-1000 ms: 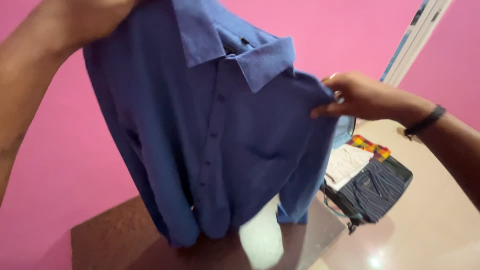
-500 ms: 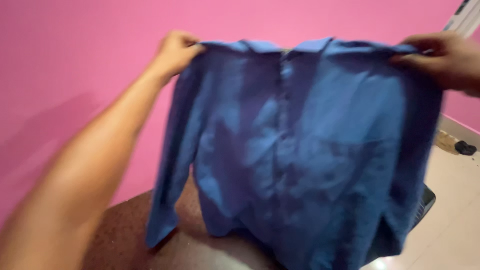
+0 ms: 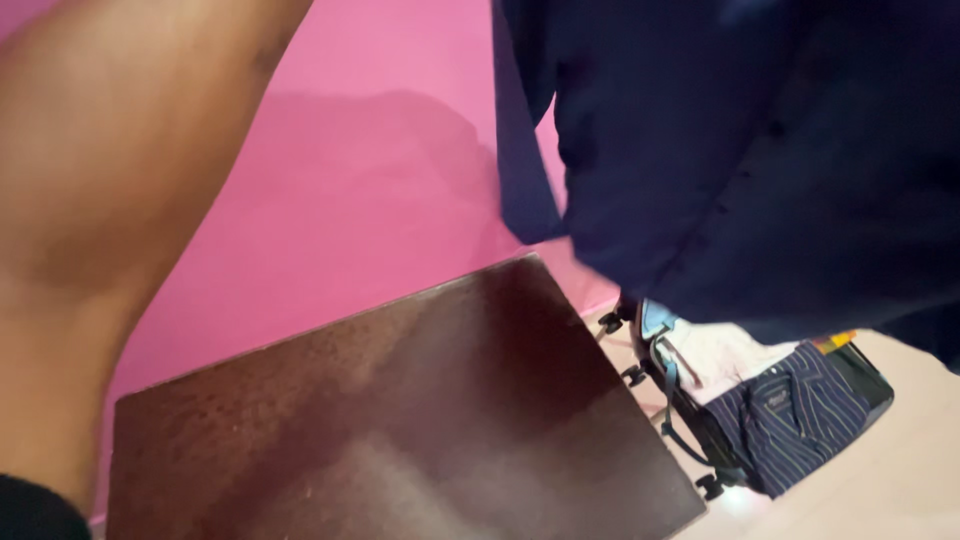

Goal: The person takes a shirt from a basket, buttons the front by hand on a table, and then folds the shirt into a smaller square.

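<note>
One dark blue shirt (image 3: 760,150) hangs raised at upper right above a brown table (image 3: 400,420), the left arm (image 3: 110,180) lifted upper left; both hands lie out of frame, their grip impossible to tell.

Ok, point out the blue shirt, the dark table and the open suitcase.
blue shirt (image 3: 760,150), head view, on the buttoned front
dark table (image 3: 400,420), head view, on its bare top
open suitcase (image 3: 690,445), head view, on its black rim
</note>
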